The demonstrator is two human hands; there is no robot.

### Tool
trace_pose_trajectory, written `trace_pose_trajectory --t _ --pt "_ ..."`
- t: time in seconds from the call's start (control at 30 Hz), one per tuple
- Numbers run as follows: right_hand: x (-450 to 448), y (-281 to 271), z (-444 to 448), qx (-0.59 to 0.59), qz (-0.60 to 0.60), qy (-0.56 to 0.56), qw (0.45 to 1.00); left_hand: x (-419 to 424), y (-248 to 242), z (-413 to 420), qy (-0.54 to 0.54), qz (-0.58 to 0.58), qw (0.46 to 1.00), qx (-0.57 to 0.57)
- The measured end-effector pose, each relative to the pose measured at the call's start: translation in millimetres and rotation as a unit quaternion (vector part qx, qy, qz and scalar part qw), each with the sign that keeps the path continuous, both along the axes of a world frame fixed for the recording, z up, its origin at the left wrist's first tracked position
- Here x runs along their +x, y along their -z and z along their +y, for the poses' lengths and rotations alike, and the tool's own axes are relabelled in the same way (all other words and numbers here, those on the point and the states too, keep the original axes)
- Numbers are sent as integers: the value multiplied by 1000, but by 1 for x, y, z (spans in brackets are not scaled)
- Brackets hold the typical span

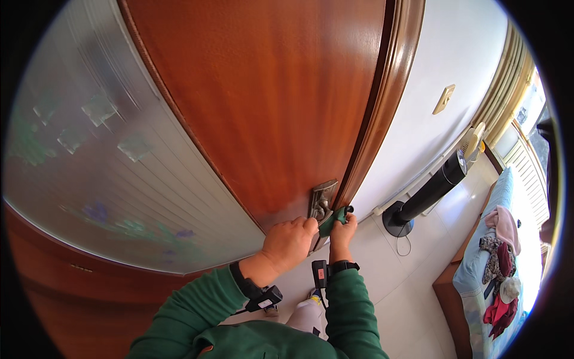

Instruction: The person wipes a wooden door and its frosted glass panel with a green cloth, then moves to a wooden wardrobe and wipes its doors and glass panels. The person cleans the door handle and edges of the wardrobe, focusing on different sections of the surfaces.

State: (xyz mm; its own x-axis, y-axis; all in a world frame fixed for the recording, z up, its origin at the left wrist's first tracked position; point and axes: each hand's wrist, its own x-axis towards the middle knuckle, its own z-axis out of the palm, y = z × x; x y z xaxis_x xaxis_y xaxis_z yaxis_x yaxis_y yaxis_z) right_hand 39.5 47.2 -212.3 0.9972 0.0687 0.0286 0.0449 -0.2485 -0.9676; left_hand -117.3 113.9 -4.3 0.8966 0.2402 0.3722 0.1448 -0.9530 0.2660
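Note:
A reddish-brown wooden door (269, 98) stands before me, with a metal handle plate (323, 197) near its right edge. Just below the plate, my left hand (289, 242) is curled at the handle's lower end; its fingers hide what, if anything, they hold. My right hand (343, 231) grips a small green cloth-like piece (329, 224) beside the door frame (363, 157). A dark round end sticks out above the fingers of that hand. Both wrists carry black straps with small black boxes.
Frosted glass panelling (148, 188) spans the left. On the right are a white wall with a light switch (444, 99), a black tower fan (432, 190) on the tiled floor, and a bed (471, 273) with clothes on it. My feet are below my hands.

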Motion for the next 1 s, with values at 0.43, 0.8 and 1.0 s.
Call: trace_pose_trajectory --t 0.43,0.8,1.0 --pt "-105 -49 16 235 203 -175 934 0 -4 -1 -15 14 1000 5" --pt "-62 -30 16 272 256 -114 920 1 -6 -1 -13 10 1000 4" --pt "-142 -1 51 293 53 -268 916 2 -1 1 -6 -14 1000 11"
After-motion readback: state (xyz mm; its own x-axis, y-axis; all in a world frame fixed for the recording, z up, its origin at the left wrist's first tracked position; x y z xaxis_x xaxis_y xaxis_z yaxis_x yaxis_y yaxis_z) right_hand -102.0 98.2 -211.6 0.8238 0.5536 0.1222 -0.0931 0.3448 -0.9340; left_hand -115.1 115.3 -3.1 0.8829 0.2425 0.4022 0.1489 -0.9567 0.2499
